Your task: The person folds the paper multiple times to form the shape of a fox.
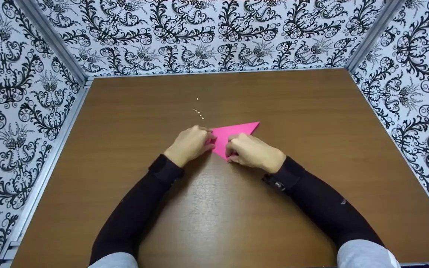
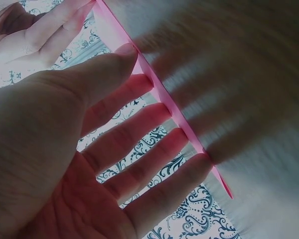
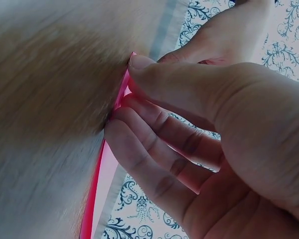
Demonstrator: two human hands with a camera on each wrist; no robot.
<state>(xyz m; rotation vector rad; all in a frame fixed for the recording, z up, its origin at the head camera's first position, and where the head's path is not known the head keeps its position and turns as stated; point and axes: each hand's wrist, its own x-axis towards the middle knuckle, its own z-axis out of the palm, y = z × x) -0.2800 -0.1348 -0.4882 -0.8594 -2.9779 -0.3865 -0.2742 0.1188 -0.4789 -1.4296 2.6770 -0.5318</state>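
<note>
A folded sheet of pink paper (image 1: 234, 130) lies on the wooden table (image 1: 214, 208), with one pointed corner toward the far right. My left hand (image 1: 191, 143) is at its left edge. In the left wrist view, the thumb and spread, fairly straight fingers touch down along the pink paper (image 2: 112, 30). My right hand (image 1: 253, 150) is over the near part of the sheet. In the right wrist view, its bent fingers and thumb pinch the edge of the pink paper (image 3: 103, 169) near a corner. The fingers hide part of the folds.
Small white specks (image 1: 199, 113) are on the table just beyond the paper. Patterned black-and-white panels (image 1: 207, 41) in grey frames enclose the back and both sides. Dark sleeves cover both forearms.
</note>
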